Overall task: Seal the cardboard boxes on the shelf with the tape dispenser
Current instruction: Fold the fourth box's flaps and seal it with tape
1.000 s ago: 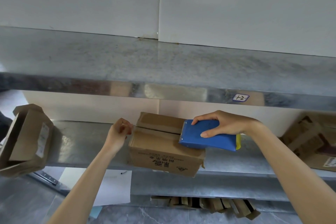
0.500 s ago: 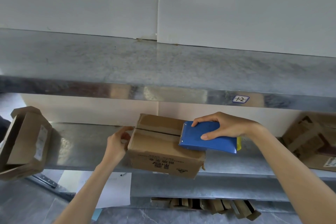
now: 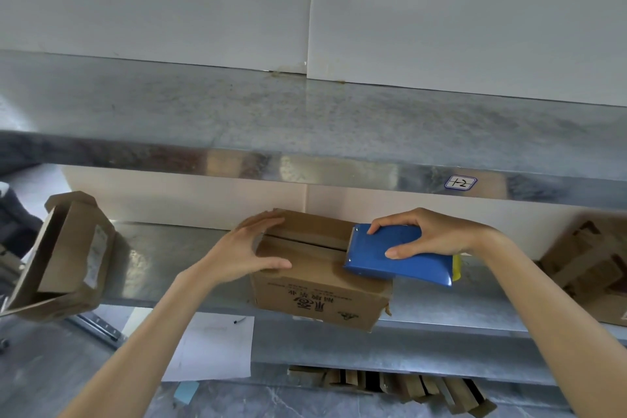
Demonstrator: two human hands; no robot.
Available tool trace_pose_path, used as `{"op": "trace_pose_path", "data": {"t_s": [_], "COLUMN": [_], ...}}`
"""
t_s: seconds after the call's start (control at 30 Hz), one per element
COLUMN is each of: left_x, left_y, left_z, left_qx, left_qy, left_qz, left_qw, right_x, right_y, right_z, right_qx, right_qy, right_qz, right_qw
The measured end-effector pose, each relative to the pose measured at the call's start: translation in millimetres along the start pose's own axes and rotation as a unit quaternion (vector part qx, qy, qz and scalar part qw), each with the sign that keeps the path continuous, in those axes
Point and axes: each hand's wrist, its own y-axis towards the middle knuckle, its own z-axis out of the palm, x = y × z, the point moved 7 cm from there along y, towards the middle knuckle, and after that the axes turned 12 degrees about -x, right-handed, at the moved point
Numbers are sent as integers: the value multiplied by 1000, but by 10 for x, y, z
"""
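Taping step. My left hand point(image 3: 247, 248), fingers spread, braces box point(image 3: 315, 285) left end; right hand point(image 3: 431, 234) clamps tape dispenser point(image 3: 373, 258) at right end. Next: 1 pull along seam point(image 3: 305, 242).

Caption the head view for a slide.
Left hand steadies a cardboard box on the shelf; right hand holds a blue tape dispenser atop it.

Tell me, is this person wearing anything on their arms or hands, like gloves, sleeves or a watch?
No. The left hand and right hand are bare, with no gloves or rings visible. The left forearm and right forearm show no sleeves, watch or bracelet within the picture.
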Motion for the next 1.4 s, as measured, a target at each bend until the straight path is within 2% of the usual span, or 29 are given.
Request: {"op": "trace_pose_path", "data": {"t_s": [0.17, 0.3, 0.5, 0.7, 1.4], "left_x": [-158, -133, -137, -113, -27], "left_y": [61, 151, 191, 187, 135], "left_z": [204, 242, 232, 215, 222], "left_qx": [105, 142, 103, 74, 71], "left_qy": [108, 153, 110, 110, 84], "left_qz": [42, 49, 61, 71, 57], "left_qw": [988, 977, 987, 989, 992], "right_x": [39, 84, 140, 190, -70], "right_y": [-23, -54, -119, -187, -154], "right_z": [2, 2, -40, -104, -71], "right_qx": [0, 1, -17, -16, -12], "right_qy": [-14, -20, -12, 14, 47], "right_qz": [-3, -4, -7, -14, -1], "right_qw": [1000, 1000, 1000, 1000, 999]}}
